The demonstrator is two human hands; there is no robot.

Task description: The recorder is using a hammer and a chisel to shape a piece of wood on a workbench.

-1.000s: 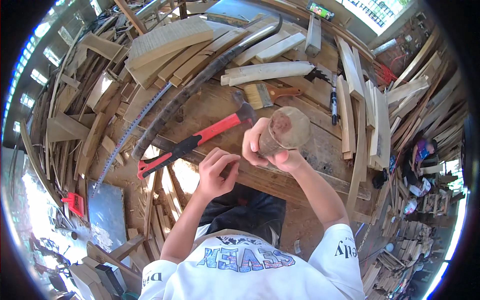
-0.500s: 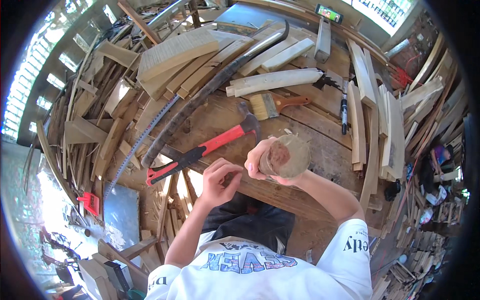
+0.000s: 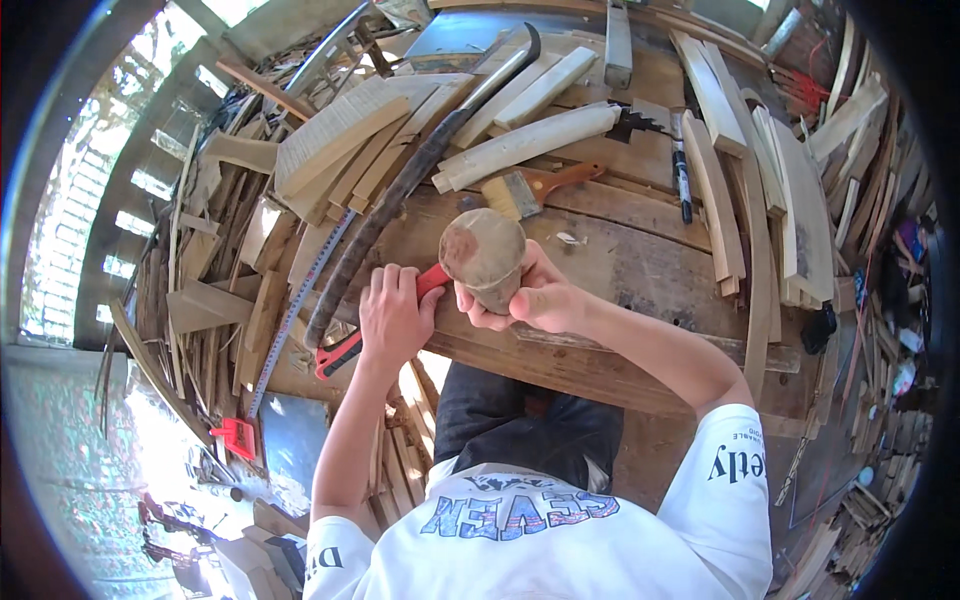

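My right hand [image 3: 530, 295] is closed around a tapered, dusty grey-brown cup-shaped thing [image 3: 484, 245]. Its round face carries a reddish-brown patch and is turned up toward me. My left hand [image 3: 393, 315] has its fingers curled over the handle of a red and black hammer [image 3: 340, 354] on the workbench. The hammer's head is hidden behind the cup-shaped thing. Just beyond my hands lies a flat paintbrush [image 3: 530, 189] with a wooden handle. A long dark curved bar [image 3: 385, 205] stretches away past my left hand.
Pale wood pieces [image 3: 530, 145] and a saw-toothed dark piece [image 3: 640, 122] lie across the far bench. A marker [image 3: 683, 180] rests beside curved wooden strips [image 3: 712, 205] at right. Stacked boards [image 3: 340, 135] and a blue measuring tape [image 3: 300, 310] are at left.
My left hand has moved forward from in front of the hammer onto its handle. My right hand has shifted left with the cup-shaped thing, now tilted so its side shows. The view has shifted too.
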